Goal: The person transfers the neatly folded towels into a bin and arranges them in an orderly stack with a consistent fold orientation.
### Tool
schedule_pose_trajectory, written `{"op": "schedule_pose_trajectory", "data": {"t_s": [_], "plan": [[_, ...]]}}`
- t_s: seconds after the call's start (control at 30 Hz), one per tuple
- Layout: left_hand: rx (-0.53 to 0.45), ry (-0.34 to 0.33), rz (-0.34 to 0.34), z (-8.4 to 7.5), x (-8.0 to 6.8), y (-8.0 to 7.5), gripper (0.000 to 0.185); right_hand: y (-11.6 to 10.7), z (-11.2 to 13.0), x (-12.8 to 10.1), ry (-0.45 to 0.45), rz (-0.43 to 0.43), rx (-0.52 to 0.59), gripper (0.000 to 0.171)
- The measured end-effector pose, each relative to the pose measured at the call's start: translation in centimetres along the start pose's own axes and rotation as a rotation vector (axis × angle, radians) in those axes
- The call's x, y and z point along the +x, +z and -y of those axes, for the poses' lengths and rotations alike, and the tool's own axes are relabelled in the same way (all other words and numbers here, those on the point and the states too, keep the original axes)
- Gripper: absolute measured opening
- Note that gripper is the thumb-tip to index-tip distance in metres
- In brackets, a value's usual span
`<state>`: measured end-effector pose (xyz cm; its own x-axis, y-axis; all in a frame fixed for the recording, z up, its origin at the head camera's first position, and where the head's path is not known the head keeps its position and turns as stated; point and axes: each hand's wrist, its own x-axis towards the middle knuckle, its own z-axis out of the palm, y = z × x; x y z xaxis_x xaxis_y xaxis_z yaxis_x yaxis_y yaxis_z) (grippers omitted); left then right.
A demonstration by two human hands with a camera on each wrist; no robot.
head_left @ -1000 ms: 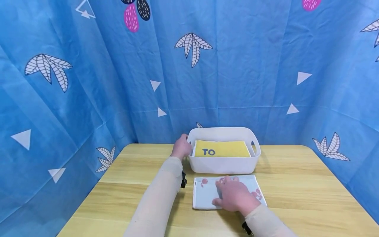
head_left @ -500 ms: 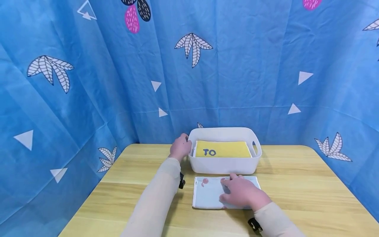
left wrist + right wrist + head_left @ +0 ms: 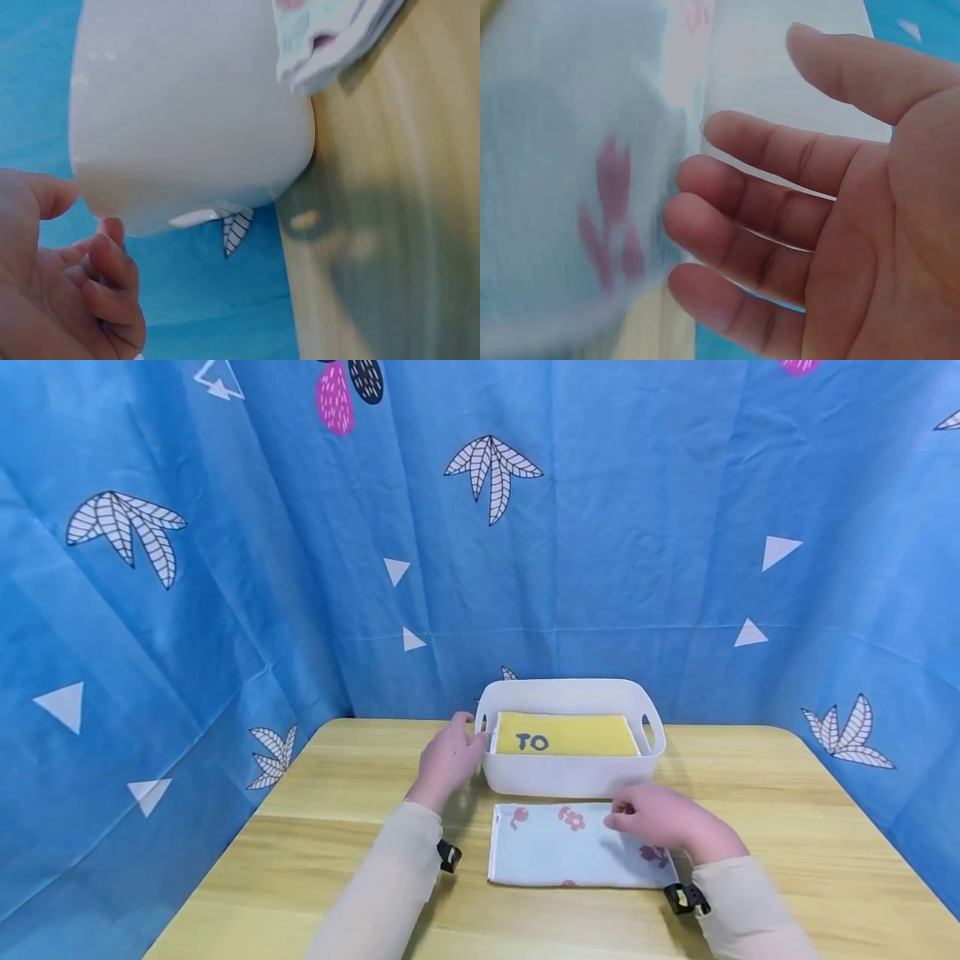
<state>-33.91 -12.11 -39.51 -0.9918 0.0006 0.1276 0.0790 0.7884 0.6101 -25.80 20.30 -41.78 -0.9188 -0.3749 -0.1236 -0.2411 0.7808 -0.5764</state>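
Observation:
A folded pale blue cloth [image 3: 555, 852] with pink flower prints lies flat on the table, in front of a white plastic bin [image 3: 566, 778]. Inside the bin sits a folded yellow cloth [image 3: 577, 735] marked "TO". My left hand [image 3: 448, 762] is at the bin's left end, thumb and fingertips close to the rim; the left wrist view shows its fingers [image 3: 112, 296] loosely bent, with no firm hold. Above the pale cloth's far right part hovers my right hand [image 3: 667, 817]. Its fingers [image 3: 739, 236] are spread and relaxed in the right wrist view, holding nothing.
The wooden table [image 3: 360, 802] extends to both sides of the bin. A blue patterned curtain [image 3: 622, 527] hangs behind and along both sides. The bin has handle holes at its ends.
My right hand has lifted off the pale cloth and moved right, uncovering its flowers. My left hand has drawn slightly left and nearer, loosening at the bin's rim.

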Motion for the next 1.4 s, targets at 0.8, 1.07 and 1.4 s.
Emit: {"op": "schedule_pose_trajectory", "data": {"t_s": [0.8,1.07,1.4], "plan": [[0.208,0.048,0.377,1.0,-6.1,1.8,0.037,-1.9,-5.4,-1.2,0.094,-0.008,-0.002,0.027],[0.243,0.085,0.406,1.2,-6.8,2.5,0.037,-1.0,-5.4,-0.6,0.111,0.0,-0.006,0.038],[0.279,0.089,0.408,0.9,-7.1,3.3,0.034,-0.3,-5.1,-0.3,0.132,0.024,-0.036,0.036]]}}
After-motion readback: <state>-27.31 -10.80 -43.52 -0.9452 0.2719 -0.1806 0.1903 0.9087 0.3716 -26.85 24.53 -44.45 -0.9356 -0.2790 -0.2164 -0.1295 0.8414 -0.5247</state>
